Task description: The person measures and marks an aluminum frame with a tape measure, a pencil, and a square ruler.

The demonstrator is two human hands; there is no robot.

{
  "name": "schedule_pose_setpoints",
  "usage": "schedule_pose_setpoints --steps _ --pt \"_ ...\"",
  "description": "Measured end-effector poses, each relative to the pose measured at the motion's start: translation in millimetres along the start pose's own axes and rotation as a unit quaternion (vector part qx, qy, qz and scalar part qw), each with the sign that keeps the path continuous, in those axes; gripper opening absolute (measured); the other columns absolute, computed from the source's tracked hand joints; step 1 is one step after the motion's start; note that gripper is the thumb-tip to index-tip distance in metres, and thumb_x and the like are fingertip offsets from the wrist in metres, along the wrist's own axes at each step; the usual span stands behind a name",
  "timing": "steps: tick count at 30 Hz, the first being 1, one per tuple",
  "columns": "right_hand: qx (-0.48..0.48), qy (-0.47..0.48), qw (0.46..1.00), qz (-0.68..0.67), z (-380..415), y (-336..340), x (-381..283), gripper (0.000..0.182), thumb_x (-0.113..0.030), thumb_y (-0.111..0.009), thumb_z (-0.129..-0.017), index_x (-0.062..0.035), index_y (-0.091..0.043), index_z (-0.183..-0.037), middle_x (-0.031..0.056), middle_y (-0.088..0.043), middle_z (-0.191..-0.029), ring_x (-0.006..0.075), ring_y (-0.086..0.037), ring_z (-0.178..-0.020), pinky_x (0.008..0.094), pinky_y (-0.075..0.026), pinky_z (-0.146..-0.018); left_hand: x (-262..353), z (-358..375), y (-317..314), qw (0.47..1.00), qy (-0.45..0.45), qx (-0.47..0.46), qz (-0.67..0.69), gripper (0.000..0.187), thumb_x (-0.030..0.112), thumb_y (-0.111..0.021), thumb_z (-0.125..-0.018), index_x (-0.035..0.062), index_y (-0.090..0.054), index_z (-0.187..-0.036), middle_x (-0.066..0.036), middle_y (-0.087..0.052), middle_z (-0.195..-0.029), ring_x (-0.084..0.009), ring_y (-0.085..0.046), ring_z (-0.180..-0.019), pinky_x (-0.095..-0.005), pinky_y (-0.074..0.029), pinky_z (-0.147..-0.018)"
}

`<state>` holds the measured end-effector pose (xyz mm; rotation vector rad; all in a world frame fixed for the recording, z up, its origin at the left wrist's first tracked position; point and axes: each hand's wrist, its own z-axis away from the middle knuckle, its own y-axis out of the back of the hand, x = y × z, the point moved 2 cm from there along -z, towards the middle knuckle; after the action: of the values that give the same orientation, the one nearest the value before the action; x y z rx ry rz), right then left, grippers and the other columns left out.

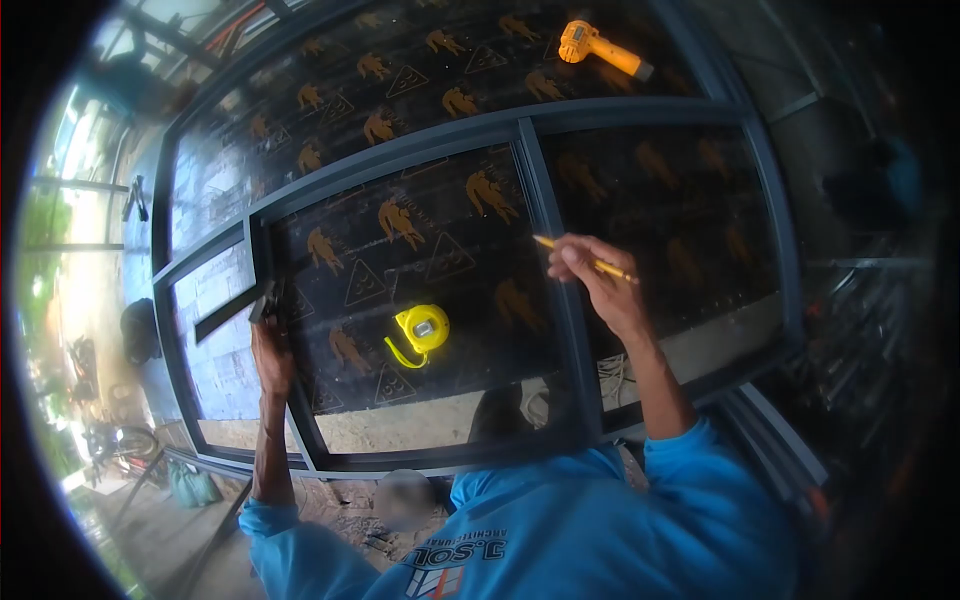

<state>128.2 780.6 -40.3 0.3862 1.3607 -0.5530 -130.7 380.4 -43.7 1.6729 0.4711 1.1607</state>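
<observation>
Hands on frame [560,330], pencil [590,262] and square [235,308].
Right hand [590,275] fingers clamped the pencil; left hand [270,355] fingers gripped the square; tape measure [420,330] lay between.

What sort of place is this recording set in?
Probably an open-air metalwork or window-frame workshop. A grey metal frame lies on a printed black board, with a yellow tape measure and a yellow drill on it; the right hand holds a pencil.
</observation>
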Motion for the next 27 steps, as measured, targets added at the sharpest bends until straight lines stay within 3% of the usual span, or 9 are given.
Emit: schedule_pose_setpoints --steps 3,6,8,13,15,18,23,24,27 --pt "0.024 0.117 0.992 0.035 -30.3 10.9 -19.7 0.03 -0.026 -0.06 -0.091 -0.0004 -0.065 -0.106 0.0081 -0.067 -0.087 0.0142 -0.066 -0.08 0.0233 -0.053 -0.071 74.3 -63.2 6.7 0.969 0.032 -0.075 0.232 0.033 0.026 -0.04 -0.099 0.0013 -0.048 -0.12 -0.007 -0.056 -0.091 -0.0159 -0.054 -0.075 -0.0284 -0.044 -0.068" --pt "0.075 0.123 0.987 0.07 -74.0 37.9 -42.6 0.033 -0.029 -0.06 -0.091 -0.0003 -0.064 -0.106 0.0079 -0.067 -0.086 0.0137 -0.065 -0.08 0.0246 -0.051 -0.071 154.4 -128.2 -28.5 0.906 0.034 -0.162 0.388 0.041 0.041 -0.047 -0.096 0.004 -0.054 -0.11 -0.001 -0.052 -0.079 -0.0069 -0.047 -0.064 -0.0203 -0.038 -0.057" --pt "0.113 0.134 0.98 0.097 -100.0 62.1 -44.2 0.033 -0.03 -0.06 -0.091 -0.0006 -0.065 -0.106 0.008 -0.068 -0.086 0.0131 -0.065 -0.08 0.0244 -0.05 -0.071 183.2 -178.2 -66.5 0.938 -0.027 -0.189 0.29 0.045 0.05 -0.048 -0.093 0.0062 -0.053 -0.1 0.002 -0.05 -0.075 -0.0059 -0.043 -0.06 -0.0211 -0.036 -0.054" --pt "0.102 0.097 0.981 0.132 -144.1 105.2 -7.2 0.034 -0.031 -0.059 -0.091 -0.0013 -0.065 -0.106 0.0075 -0.067 -0.085 0.0135 -0.065 -0.081 0.0245 -0.049 -0.073 205.5 -264.3 -163.1 0.908 -0.012 -0.26 0.328 0.059 0.059 -0.042 -0.092 0.0032 -0.061 -0.097 0.0 -0.05 -0.072 -0.0091 -0.046 -0.068 -0.0246 -0.04 -0.063" --pt "0.045 0.181 0.97 0.153 -182.4 103.1 4.7 0.035 -0.033 -0.06 -0.091 -0.0009 -0.065 -0.105 0.0069 -0.068 -0.085 0.014 -0.064 -0.082 0.0243 -0.048 -0.073 216.8 -288.9 -191.2 0.925 -0.05 -0.264 0.268 0.068 0.065 -0.038 -0.089 0.0021 -0.062 -0.096 -0.002 -0.05 -0.071 -0.0108 -0.047 -0.07 -0.0284 -0.041 -0.068" --pt "-0.001 0.374 0.895 0.241 -246.1 92.4 15.6 0.03 -0.031 -0.06 -0.09 -0.0036 -0.064 -0.101 0.0048 -0.064 -0.077 0.012 -0.058 -0.069 0.0268 -0.046 -0.065 237.3 -306.1 -228.2 0.943 -0.101 -0.261 0.182 0.079 0.072 -0.032 -0.087 0.0002 -0.064 -0.092 -0.004 -0.05 -0.069 -0.0143 -0.049 -0.072 -0.0347 -0.042 -0.072" --pt "0.002 0.281 0.916 0.288 -304.6 77.7 34.3 0.024 -0.03 -0.061 -0.089 -0.0077 -0.067 -0.096 0.0051 -0.063 -0.073 0.0137 -0.057 -0.064 0.0273 -0.045 -0.062 238.4 -328.0 -265.8 0.937 -0.095 -0.313 0.122 0.08 0.071 -0.033 -0.086 -0.0006 -0.065 -0.101 -0.013 -0.062 -0.08 -0.0207 -0.057 -0.077 -0.0363 -0.047 -0.077" --pt "0.008 0.335 0.895 0.295 -311.3 75.5 37.9 0.024 -0.03 -0.061 -0.089 -0.0075 -0.067 -0.096 0.0065 -0.065 -0.075 0.0152 -0.059 -0.064 0.0283 -0.046 -0.061 237.4 -324.3 -267.9 0.937 -0.09 -0.316 0.118 0.08 0.071 -0.033 -0.086 -0.0006 -0.065 -0.101 -0.013 -0.062 -0.08 -0.0207 -0.057 -0.077 -0.0363 -0.047 -0.077" --pt "0.026 0.362 0.887 0.286 -320.3 72.4 52.7 0.023 -0.028 -0.061 -0.089 -0.0072 -0.067 -0.095 0.0081 -0.065 -0.073 0.0168 -0.06 -0.063 0.03 -0.046 -0.06 239.5 -315.6 -265.7 0.95 -0.107 -0.263 0.131 0.077 0.071 -0.038 -0.084 0.0011 -0.066 -0.101 -0.015 -0.065 -0.084 -0.0215 -0.062 -0.082 -0.0342 -0.049 -0.078"
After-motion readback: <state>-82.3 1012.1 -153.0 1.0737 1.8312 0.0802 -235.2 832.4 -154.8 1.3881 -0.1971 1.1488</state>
